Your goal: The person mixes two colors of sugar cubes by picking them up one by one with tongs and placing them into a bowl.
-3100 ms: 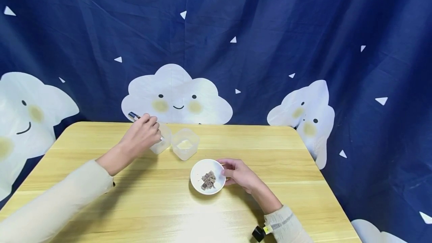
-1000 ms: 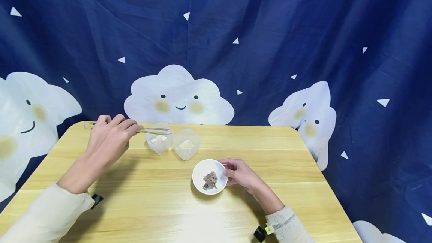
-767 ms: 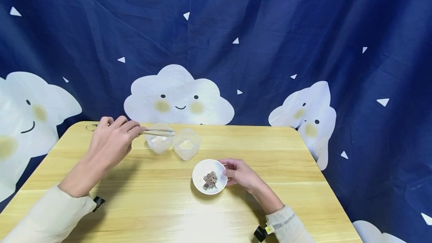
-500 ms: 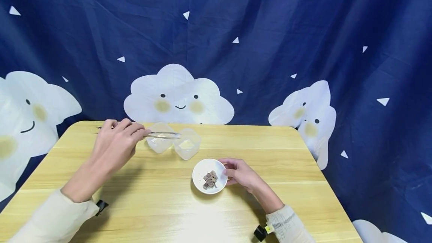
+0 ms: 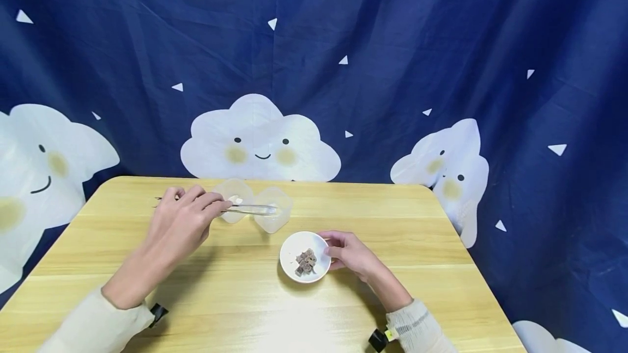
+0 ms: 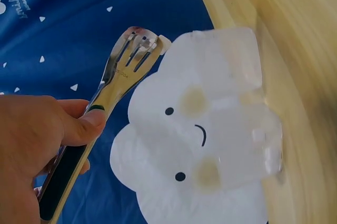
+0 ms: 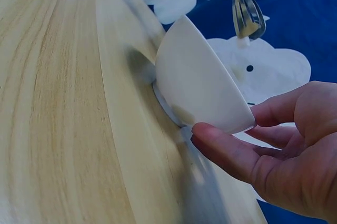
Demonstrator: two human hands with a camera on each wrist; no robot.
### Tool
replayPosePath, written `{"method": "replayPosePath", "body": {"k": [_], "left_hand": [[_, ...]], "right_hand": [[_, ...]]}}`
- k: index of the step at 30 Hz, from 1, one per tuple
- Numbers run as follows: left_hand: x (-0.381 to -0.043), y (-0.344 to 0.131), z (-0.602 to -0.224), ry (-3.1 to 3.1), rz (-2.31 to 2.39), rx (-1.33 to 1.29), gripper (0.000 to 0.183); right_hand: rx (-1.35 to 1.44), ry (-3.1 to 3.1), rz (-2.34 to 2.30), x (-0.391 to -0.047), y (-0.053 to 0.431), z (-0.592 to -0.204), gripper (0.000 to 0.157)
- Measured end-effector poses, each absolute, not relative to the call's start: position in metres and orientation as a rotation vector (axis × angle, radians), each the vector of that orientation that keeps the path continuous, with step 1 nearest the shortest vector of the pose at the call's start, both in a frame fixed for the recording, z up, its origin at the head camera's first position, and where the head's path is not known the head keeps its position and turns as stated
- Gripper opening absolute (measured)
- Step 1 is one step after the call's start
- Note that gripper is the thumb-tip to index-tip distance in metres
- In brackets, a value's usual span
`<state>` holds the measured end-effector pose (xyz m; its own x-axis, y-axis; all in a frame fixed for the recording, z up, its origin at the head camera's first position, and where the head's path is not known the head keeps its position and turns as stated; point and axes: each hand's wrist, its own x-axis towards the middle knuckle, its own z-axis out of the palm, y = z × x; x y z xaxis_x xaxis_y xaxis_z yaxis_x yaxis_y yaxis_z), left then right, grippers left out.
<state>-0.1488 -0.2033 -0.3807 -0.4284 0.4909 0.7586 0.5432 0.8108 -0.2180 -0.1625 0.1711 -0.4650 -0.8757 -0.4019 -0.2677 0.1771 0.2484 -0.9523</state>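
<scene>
My left hand [image 5: 183, 225] grips metal tongs [image 5: 250, 210] with slotted, fork-like ends and dark handle panels. Their tips overlap the right-hand clear plastic container [image 5: 269, 227] in the head view. A small white piece [image 6: 165, 44] sits pinched at the tips, which the right wrist view also shows. Beside that container stands a second clear plastic container [image 5: 229, 214], with white bits low inside. With thumb and fingers, my right hand [image 5: 350, 255] holds the rim of a white bowl [image 5: 290, 245]. Several brown cubes [image 5: 306, 262] lie in the bowl, hidden behind its wall in the right wrist view.
The light wooden table [image 5: 392, 222] has rounded far corners. Directly behind it hangs a dark blue curtain [image 5: 304, 42] with cloud and star prints. Both containers stand near the table's far edge, beyond the bowl.
At first the tongs pointed down at the left container. They were then held flatter over it, and my left hand has since carried them right and nearer. The right hand and bowl stay put.
</scene>
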Motion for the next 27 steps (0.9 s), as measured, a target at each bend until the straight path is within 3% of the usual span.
{"method": "replayPosePath", "body": {"k": [27], "left_hand": [[-0.127, -0.161, -0.406, -2.193, -0.142, -0.854, 0.028]], "right_hand": [[-0.185, 2.068, -1.672, -0.162, 0.172, -0.467, 0.045]]}}
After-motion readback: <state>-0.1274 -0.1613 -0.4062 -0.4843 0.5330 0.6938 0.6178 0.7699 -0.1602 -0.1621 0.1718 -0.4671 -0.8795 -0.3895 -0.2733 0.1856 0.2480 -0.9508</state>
